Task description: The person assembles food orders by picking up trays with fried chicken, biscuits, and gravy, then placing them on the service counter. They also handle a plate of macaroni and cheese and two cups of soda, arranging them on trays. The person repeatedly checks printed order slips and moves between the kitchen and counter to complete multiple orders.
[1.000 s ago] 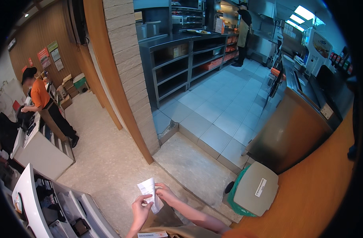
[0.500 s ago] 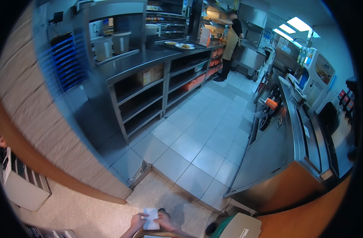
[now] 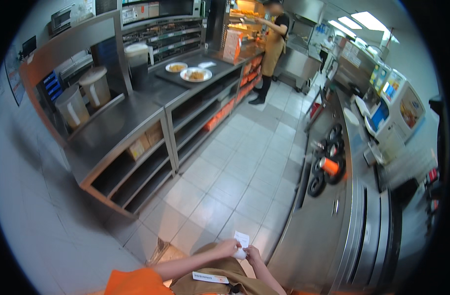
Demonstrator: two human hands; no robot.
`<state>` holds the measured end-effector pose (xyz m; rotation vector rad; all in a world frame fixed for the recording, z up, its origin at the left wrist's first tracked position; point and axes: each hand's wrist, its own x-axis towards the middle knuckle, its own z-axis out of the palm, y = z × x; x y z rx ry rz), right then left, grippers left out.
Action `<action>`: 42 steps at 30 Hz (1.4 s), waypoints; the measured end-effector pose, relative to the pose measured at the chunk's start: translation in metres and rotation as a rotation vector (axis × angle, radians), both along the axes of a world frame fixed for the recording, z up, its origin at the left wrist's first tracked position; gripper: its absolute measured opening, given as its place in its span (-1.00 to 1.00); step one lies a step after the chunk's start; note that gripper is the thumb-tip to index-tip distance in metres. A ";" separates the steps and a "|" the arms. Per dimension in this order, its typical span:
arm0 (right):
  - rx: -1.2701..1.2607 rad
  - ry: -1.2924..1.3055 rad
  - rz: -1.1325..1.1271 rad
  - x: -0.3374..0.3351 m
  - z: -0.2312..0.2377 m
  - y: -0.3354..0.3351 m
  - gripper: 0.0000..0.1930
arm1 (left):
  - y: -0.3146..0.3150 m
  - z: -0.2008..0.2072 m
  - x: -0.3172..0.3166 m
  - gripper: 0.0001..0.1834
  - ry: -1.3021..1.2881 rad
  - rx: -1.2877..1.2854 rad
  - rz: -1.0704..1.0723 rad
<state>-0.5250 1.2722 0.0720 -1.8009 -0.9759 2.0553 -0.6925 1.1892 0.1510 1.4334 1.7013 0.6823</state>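
A small white paper slip (image 3: 241, 239), like a receipt, is between my hands low in the view. My left hand (image 3: 229, 248) pinches it from the left. On its right side the fingers of my right hand (image 3: 253, 254) are closed on the paper. Part of the slip hangs below the fingers; its print is too small to read. Beneath my forearms are my tan apron (image 3: 212, 263), with a white name tag (image 3: 210, 278) on it, and an orange sleeve (image 3: 136, 281).
Along the left runs a steel counter (image 3: 136, 118) bearing lidded jugs (image 3: 94, 87) and two plates of food (image 3: 196, 74). A co-worker (image 3: 273, 46) in a tan apron stands at its far end. Steel units with a drinks machine (image 3: 397, 105) and an orange cup (image 3: 328, 165) line the right.
My view has moved forward, past the brick-like wall and bin, to the counter and tiled floor. Both hands still hold the slip, now higher in the view and farther right.
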 end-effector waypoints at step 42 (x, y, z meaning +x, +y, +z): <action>0.701 -0.603 0.389 -0.564 -0.035 1.009 -0.70 | 0.725 0.170 -0.883 -0.23 0.475 0.153 1.270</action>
